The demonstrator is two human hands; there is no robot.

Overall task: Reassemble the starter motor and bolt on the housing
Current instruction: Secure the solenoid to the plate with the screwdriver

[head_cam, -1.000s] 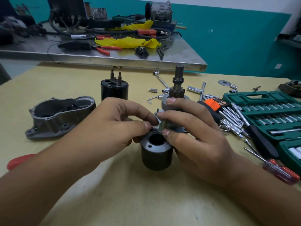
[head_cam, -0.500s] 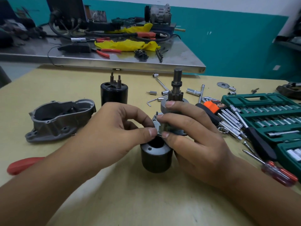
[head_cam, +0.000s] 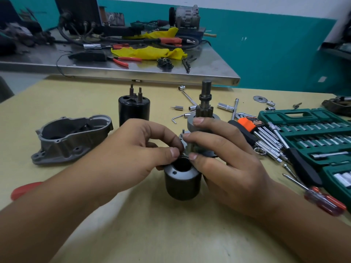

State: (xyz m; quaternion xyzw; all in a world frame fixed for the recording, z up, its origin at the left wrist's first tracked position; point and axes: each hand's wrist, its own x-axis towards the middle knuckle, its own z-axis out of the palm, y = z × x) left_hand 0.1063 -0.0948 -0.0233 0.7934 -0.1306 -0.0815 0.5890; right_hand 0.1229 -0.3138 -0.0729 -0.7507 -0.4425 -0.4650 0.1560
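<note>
Not much has shifted since half a second ago: both hands are kept clamped on the same part, and the left thumb has crept a bit closer to the right fingertips. Centre of the frame, the shaft assembly (head_cam: 206, 103) is held upright by the right hand (head_cam: 226, 164), fingers curled round its lower body. A small piece at its base is pinched by the left hand (head_cam: 136, 150), but what it is can't be made out. Just below the hands, the dark cylinder (head_cam: 182, 183) is stood open-end up on the table (head_cam: 171, 234). The grey housing (head_cam: 72, 137) is left lying at mid left, well apart. Writing on the orange hex key holder (head_cam: 247, 123) is too blurry to read.
</note>
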